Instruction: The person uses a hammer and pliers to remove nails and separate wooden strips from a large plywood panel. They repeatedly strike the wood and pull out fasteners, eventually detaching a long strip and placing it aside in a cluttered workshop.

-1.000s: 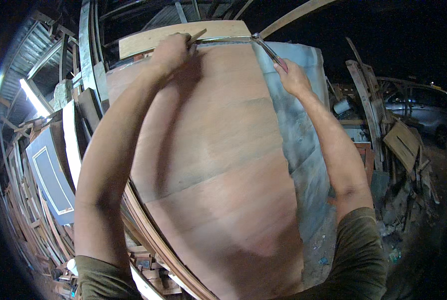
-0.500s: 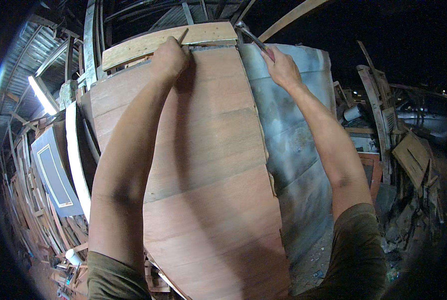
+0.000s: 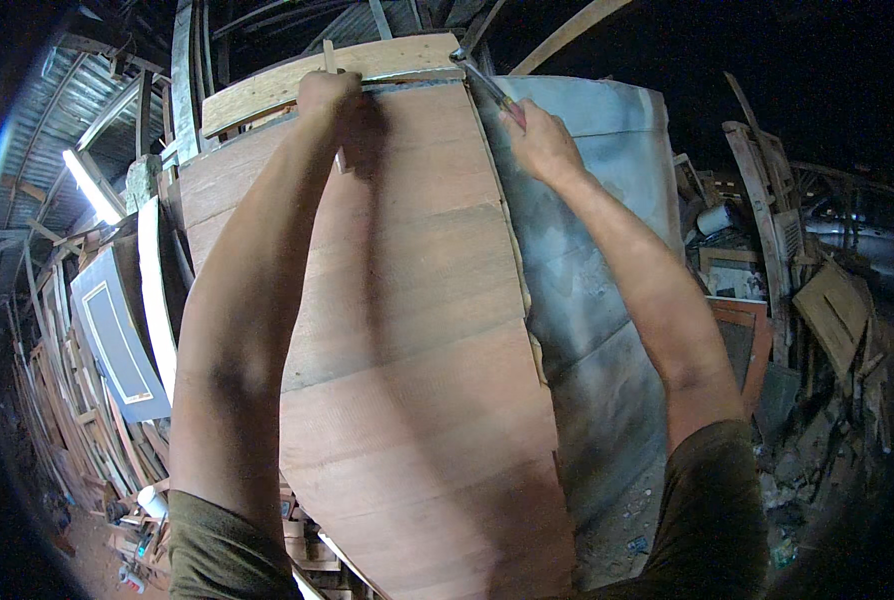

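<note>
Near the top edge of a reddish-brown plywood sheet point(image 3: 417, 270), my left hand point(image 3: 327, 95) is closed round a thin wooden stick point(image 3: 343, 160) held upright. A pale wooden board point(image 3: 407, 62) runs along that top edge, just beyond the hand. My right hand point(image 3: 545, 145) grips the reddish handle of a hammer point(image 3: 485, 84). Its metal head is raised to the right end of the pale board; whether it touches cannot be made out. Behind the sheet's right side stands a mottled blue-grey panel point(image 3: 607, 250).
A lit tube lamp point(image 3: 94, 187) hangs at the left above a grey framed door panel point(image 3: 117, 340) and stacked timber strips point(image 3: 77, 400). On the right are a reddish frame point(image 3: 752, 345), scrap boards point(image 3: 832, 310) and a vehicle point(image 3: 857, 230). Debris lies on the ground point(image 3: 627, 510).
The stick in my left hand has turned from slanted to upright. My right hand has moved left, bringing the hammer head over to the board's right end.
</note>
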The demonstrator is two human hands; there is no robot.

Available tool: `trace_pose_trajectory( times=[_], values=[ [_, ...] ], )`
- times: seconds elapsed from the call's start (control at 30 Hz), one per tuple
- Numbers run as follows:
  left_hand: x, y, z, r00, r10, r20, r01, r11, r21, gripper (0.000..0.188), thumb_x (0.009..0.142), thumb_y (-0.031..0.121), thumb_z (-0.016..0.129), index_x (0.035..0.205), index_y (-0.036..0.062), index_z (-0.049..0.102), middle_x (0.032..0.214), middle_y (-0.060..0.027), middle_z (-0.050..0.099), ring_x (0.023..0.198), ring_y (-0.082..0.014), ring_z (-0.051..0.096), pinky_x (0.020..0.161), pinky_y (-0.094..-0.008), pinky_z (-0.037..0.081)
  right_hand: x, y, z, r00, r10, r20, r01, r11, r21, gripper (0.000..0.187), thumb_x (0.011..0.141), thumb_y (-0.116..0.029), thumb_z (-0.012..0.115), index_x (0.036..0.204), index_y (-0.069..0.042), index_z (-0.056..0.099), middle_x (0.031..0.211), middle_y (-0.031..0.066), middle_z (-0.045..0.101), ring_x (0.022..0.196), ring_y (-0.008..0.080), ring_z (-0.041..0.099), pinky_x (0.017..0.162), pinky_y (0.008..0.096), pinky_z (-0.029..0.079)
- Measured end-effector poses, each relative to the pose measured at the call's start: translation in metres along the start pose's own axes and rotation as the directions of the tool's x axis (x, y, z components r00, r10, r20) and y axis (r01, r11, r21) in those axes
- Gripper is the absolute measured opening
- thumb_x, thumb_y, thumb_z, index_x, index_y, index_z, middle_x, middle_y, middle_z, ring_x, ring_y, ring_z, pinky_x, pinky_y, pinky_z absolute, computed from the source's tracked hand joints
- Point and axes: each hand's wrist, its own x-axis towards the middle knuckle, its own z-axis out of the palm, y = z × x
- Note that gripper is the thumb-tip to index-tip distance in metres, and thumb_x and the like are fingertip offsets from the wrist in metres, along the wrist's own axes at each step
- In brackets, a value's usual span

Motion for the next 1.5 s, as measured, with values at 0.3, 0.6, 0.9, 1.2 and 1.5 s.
trace_pose_trajectory(
  times=[0.3, 0.6, 0.9, 1.2, 1.5],
  values=[
    [0.043, 0.001, 0.038, 0.955, -0.255, 0.153, 0.293, 0.712, -0.639, 0.015, 0.091, 0.008, 0.057, 0.092, -0.0066, 0.057, 0.087, -0.0181, 0.059, 0.078, -0.0345, 0.064, 0.067, -0.0505, 0.055, -0.066, -0.023, 0.028, 0.998, 0.06, 0.017, -0.062, 0.979, 0.194, 0.038, 0.099, -0.035, 0.053, 0.106, 0.002, 0.059, 0.098, 0.0274, 0.067, 0.095, 0.0476, 0.064, 0.081, 0.0544, 0.049],
    [0.1, -0.035, 0.019, 0.978, -0.01, 0.207, -0.006, 0.997, 0.075, 0.03, 0.084, 0.025, 0.069, 0.093, -0.0028, 0.067, 0.093, -0.0207, 0.067, 0.082, -0.037, 0.066, 0.075, -0.0519, 0.054, -0.101, -0.062, 0.036, 0.999, -0.033, 0.024, 0.031, 0.995, 0.096, 0.03, 0.101, -0.028, 0.05, 0.105, 0.002, 0.055, 0.094, 0.0273, 0.066, 0.087, 0.0478, 0.064, 0.075, 0.056, 0.051],
    [0.0, 0.047, 0.023, 0.923, 0.235, -0.303, -0.209, 0.971, 0.118, 0.05, 0.082, 0.04, 0.071, 0.11, -0.0011, 0.069, 0.101, -0.0238, 0.071, 0.092, -0.0369, 0.069, 0.084, -0.0436, 0.054, -0.101, -0.055, 0.045, 0.999, -0.036, -0.033, 0.037, 0.998, 0.049, 0.029, 0.1, -0.028, 0.052, 0.105, 0.001, 0.055, 0.09, 0.0272, 0.066, 0.085, 0.0472, 0.065, 0.073, 0.0554, 0.052],
    [-0.039, 0.136, 0.053, 0.366, 0.895, -0.255, -0.902, 0.409, 0.14, 0.019, 0.09, 0.016, 0.061, 0.093, -0.0002, 0.051, 0.082, -0.0267, 0.066, 0.08, -0.0498, 0.062, 0.071, -0.0548, 0.049, -0.124, -0.051, 0.027, 0.998, -0.064, -0.006, 0.064, 0.994, 0.088, 0.034, 0.1, -0.03, 0.053, 0.108, 0.003, 0.057, 0.091, 0.0288, 0.067, 0.09, 0.0493, 0.064, 0.076, 0.0554, 0.051],
    [-0.103, 0.032, -0.043, 0.86, 0.503, -0.088, -0.497, 0.784, -0.372, 0.041, 0.1, 0.041, 0.058, 0.115, 0.002, 0.058, 0.082, -0.0097, 0.068, 0.064, -0.0216, 0.065, 0.062, -0.0369, 0.053, -0.258, 0.029, 0.05, 0.938, 0.33, 0.103, -0.332, 0.781, 0.529, 0.033, 0.102, -0.034, 0.054, 0.098, -0.002, 0.062, 0.068, 0.0054, 0.059, 0.056, 0.0174, 0.057, 0.053, 0.0326, 0.047]
  ],
)
